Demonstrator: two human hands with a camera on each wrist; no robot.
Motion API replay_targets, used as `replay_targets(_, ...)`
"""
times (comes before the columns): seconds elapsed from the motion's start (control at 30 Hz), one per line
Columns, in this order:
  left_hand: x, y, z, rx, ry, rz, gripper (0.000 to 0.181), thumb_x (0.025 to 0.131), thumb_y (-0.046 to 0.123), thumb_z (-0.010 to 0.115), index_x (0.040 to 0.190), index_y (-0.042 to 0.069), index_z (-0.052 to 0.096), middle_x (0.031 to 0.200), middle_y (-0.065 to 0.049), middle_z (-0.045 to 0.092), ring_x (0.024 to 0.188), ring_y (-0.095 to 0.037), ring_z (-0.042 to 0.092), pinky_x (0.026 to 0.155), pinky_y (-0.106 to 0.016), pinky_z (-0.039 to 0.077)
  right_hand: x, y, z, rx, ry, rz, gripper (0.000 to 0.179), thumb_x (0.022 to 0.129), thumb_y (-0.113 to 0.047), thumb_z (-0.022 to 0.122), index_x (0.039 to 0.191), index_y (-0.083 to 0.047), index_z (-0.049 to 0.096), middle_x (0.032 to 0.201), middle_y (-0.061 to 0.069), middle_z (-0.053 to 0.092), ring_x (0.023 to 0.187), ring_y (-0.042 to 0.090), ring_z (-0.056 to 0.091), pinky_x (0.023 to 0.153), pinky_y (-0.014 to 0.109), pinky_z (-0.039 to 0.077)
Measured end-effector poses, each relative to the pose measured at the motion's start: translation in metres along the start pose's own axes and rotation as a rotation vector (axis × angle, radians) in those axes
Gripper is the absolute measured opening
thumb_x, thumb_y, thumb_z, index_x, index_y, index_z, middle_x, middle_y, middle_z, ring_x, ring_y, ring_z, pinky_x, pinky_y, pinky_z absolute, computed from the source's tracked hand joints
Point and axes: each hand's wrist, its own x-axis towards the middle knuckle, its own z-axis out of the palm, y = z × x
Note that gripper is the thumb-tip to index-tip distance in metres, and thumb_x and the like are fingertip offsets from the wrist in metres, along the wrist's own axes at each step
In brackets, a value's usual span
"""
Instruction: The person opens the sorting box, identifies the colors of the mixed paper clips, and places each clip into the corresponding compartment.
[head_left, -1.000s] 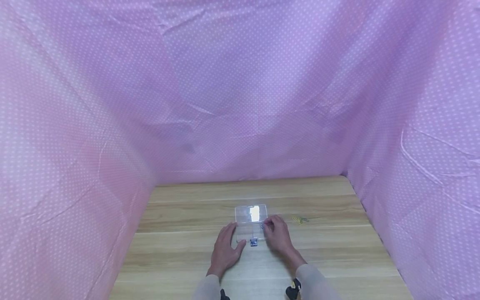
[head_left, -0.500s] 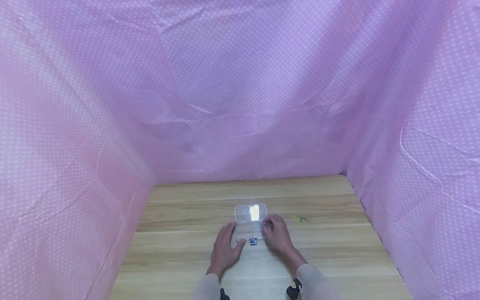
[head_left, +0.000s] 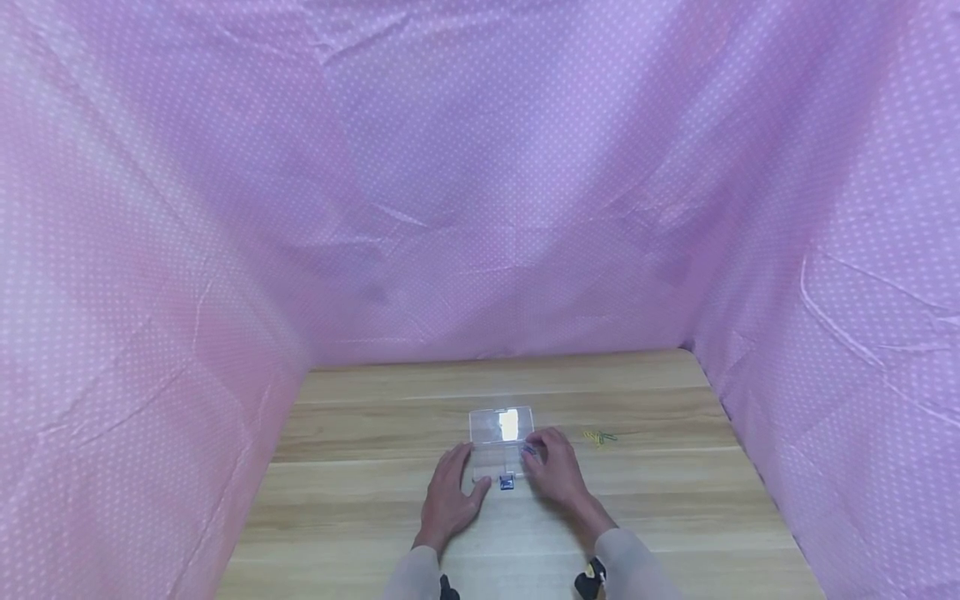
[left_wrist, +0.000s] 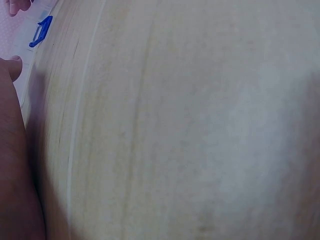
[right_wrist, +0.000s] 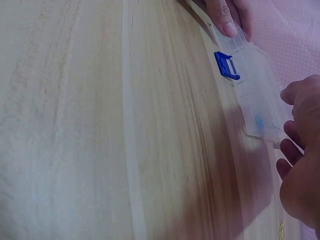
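Observation:
A clear plastic box point(head_left: 489, 460) lies on the table with its clear lid point(head_left: 486, 426) folded back. Its blue latch point(head_left: 507, 482) sticks out at the front, also plain in the left wrist view. My left hand point(head_left: 447, 502) holds the box by its left end, thumb at the front edge and fingers toward the hinge side. Over the right-hand compartment is my right hand point(head_left: 557, 473), thumb and forefinger apart. Small blue pieces point(head_left: 529, 450) show between those fingertips. In the right wrist view, a light-blue spot point(right_wrist: 259, 121) shows through the box wall.
To the right of the box lies a small pile of yellow and green paper clips point(head_left: 599, 437). The wood-grain table point(head_left: 360, 467) has pink dotted cloth point(head_left: 480, 275) hanging behind it and at both sides.
The right thumb and forefinger, close together a second ago at the blue pieces, have spread apart over the right compartment. My left hand stays put on the box.

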Motion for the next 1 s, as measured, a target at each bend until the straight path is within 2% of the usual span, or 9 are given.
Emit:
replay_targets(0.17,0.0,0.0,0.001,-0.004,0.004,-0.005,0.076,0.102,0.054,0.077,0.166,0.019,0.055,0.172,-0.014,0.057,0.162,-0.045,0.05,0.135,-0.067,0.043,-0.003,0.0,-0.006,0.009,-0.007,0.023,0.029,0.1,-0.014,0.083,0.127,-0.006,0.076,0.127,0.01,0.075,0.126,0.032,0.069,0.12,0.06,0.058)
replay_targets(0.57,-0.001,0.002,-0.001,-0.013,-0.007,-0.017,0.077,0.102,0.055,0.076,0.167,0.02,0.054,0.173,-0.014,0.056,0.163,-0.044,0.05,0.136,-0.067,0.043,-0.009,0.014,-0.027,0.003,0.019,0.048,0.036,0.102,-0.018,0.08,0.137,-0.008,0.072,0.138,0.011,0.074,0.135,0.037,0.067,0.123,0.065,0.055)
replay_targets(0.8,-0.001,0.003,-0.002,-0.022,-0.008,-0.026,0.077,0.102,0.054,0.076,0.167,0.02,0.054,0.174,-0.014,0.055,0.163,-0.044,0.049,0.136,-0.067,0.042,-0.012,0.021,-0.04,0.002,0.004,0.073,0.04,0.103,-0.018,0.08,0.141,-0.006,0.071,0.143,0.012,0.073,0.14,0.037,0.065,0.128,0.064,0.053)
replay_targets(1.0,-0.002,0.0,0.0,-0.006,0.016,-0.003,0.076,0.101,0.054,0.077,0.165,0.019,0.056,0.171,-0.014,0.059,0.161,-0.045,0.052,0.134,-0.067,0.045,-0.013,0.028,-0.049,-0.015,0.017,0.08,0.042,0.104,-0.018,0.08,0.142,-0.005,0.07,0.144,0.014,0.072,0.142,0.038,0.064,0.128,0.064,0.052)
